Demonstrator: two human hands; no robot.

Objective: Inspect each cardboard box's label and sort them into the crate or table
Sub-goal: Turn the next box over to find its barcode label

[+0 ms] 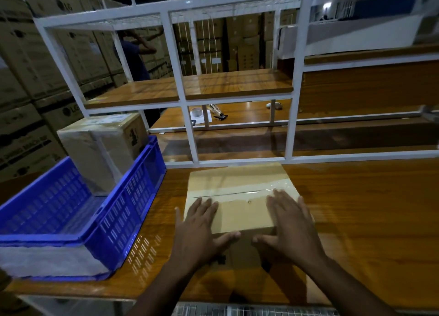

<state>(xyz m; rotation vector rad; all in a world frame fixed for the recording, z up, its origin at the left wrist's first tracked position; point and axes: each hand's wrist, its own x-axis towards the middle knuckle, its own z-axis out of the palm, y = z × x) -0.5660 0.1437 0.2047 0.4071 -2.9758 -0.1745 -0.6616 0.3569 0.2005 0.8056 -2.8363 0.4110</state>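
Both hands (244,230) flat on cardboard box (240,192), wooden table (356,208)

I read this as a warehouse packing station. Stacked printed cartons (28,78) fill 9 to 11 o'clock, more behind the white metal rack (180,82) at 12. Wooden bench (356,208), blue crate (114,220) at 9, tape roll (196,112) at 12.

The box (240,196) is pale tan, taped glossy. The crate (128,211) is blue, slotted in rows. The tabletop (368,220) is orange-brown woodgrain. The rack (175,61) is white.
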